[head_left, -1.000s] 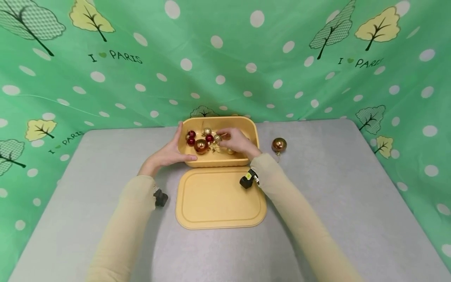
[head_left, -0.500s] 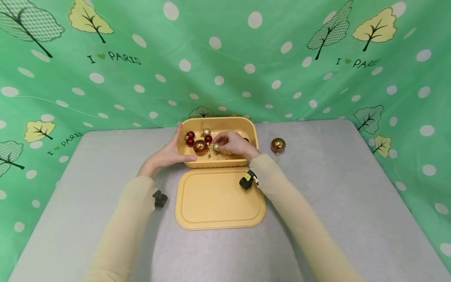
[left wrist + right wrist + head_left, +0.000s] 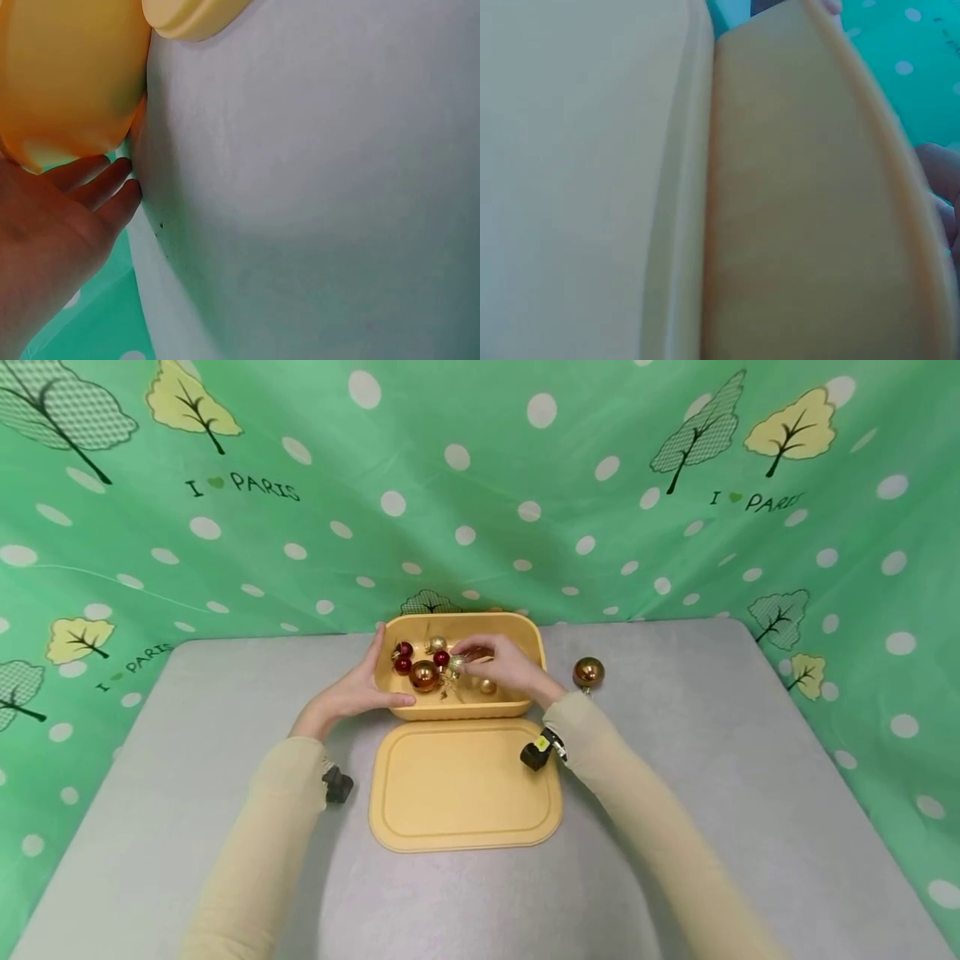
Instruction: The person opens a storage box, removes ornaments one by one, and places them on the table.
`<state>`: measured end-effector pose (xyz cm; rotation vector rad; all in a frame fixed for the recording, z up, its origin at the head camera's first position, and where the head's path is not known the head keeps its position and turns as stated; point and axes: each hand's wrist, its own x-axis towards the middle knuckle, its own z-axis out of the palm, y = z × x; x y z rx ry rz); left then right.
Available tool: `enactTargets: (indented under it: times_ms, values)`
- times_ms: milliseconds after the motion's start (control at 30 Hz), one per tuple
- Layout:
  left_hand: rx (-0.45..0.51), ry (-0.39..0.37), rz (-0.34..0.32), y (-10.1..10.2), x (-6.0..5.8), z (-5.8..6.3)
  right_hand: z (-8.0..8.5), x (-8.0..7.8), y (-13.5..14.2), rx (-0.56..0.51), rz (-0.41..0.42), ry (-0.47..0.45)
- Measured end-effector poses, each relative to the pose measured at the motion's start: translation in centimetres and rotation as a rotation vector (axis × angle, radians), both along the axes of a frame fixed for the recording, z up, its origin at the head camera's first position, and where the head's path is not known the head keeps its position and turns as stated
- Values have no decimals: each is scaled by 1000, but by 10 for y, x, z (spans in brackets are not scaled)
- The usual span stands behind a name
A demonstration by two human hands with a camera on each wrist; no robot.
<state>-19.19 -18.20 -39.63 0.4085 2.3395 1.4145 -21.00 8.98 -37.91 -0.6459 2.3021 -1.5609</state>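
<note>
A yellow plastic box (image 3: 502, 710) holds several small Christmas baubles. My left hand (image 3: 348, 689) braces the box's left end, its fingers spread along the outside and the thumb over the front rim. In the left wrist view its fingers (image 3: 97, 191) look straight beside the box wall. Inside the box, my right hand (image 3: 506, 664) pinches a small glittery gold bauble (image 3: 455, 664). Near it lie a larger copper bauble (image 3: 424, 676), a red bauble (image 3: 402, 665) and another gold bauble (image 3: 487, 686). The box wall hides most of the right fingers in the right wrist view.
The box's yellow lid (image 3: 465, 789) lies flat on the grey table (image 3: 675, 777), right in front of the box. A large copper bauble (image 3: 588, 672) sits on the table to the right. A green printed cloth (image 3: 480, 485) hangs behind.
My right hand has lowered the small gold bauble toward the box floor, then raised it a little. Its wrist has shifted slightly right. The left hand stays at the box's end.
</note>
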Motion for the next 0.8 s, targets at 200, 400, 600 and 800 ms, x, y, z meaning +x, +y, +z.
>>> enactTargets:
  times_ms: [200, 400, 600, 800]
  values:
    - [-24, 2, 3, -2, 2, 1, 9, 7, 13, -82, 39, 23]
    - [-32, 14, -5, -3, 4, 2, 26, 13, 31, -89, 22, 50]
    - [-35, 13, -9, -4, 3, 1, 35, 21, 54, -88, -8, -5]
    - [-43, 13, -23, -3, 1, 0, 38, 27, 83, -57, -46, 39]
